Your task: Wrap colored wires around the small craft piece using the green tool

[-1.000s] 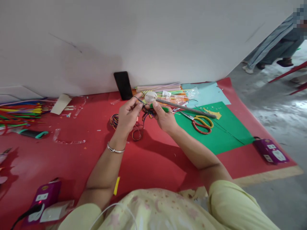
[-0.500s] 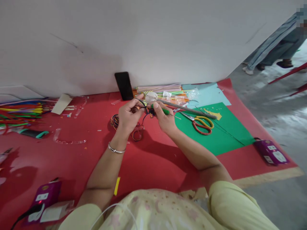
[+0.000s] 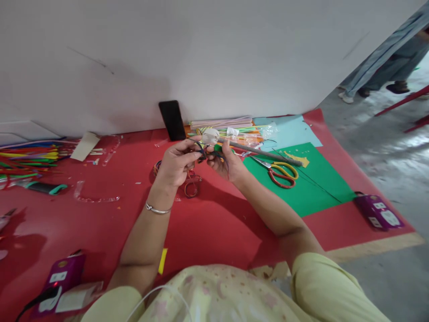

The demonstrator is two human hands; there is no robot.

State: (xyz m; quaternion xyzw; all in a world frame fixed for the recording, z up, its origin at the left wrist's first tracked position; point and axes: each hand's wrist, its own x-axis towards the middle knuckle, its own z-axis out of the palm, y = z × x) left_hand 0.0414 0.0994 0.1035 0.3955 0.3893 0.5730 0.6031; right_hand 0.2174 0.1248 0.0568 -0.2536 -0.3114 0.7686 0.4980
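Note:
Near the middle of the table, my left hand (image 3: pixel 174 163) is closed, pinching a dark cord (image 3: pixel 201 150) between thumb and fingers. Close beside it, my right hand (image 3: pixel 230 163) is closed around a slim metal tool with a green handle (image 3: pixel 217 148); its exact kind is hard to make out. Dark strands run between the two hands. Below and behind my left hand lies a bundle of multicoloured cord (image 3: pixel 192 184), partly covered. A white round head on a grey stick (image 3: pixel 261 151) lies just beyond my fingers.
Red-and-yellow-handled scissors (image 3: pixel 282 174) rest on a green sheet (image 3: pixel 318 197) to the right. A phone (image 3: pixel 172 120) leans on the white wall. Coloured pipe cleaners (image 3: pixel 30 154) and a green-and-black handled tool (image 3: pixel 47 187) are at left. Purple boxes (image 3: pixel 378 212) sit at both sides.
My right hand has turned and its fingers have spread lower, tilting the green-handled tool. My left hand has shifted slightly left and down.

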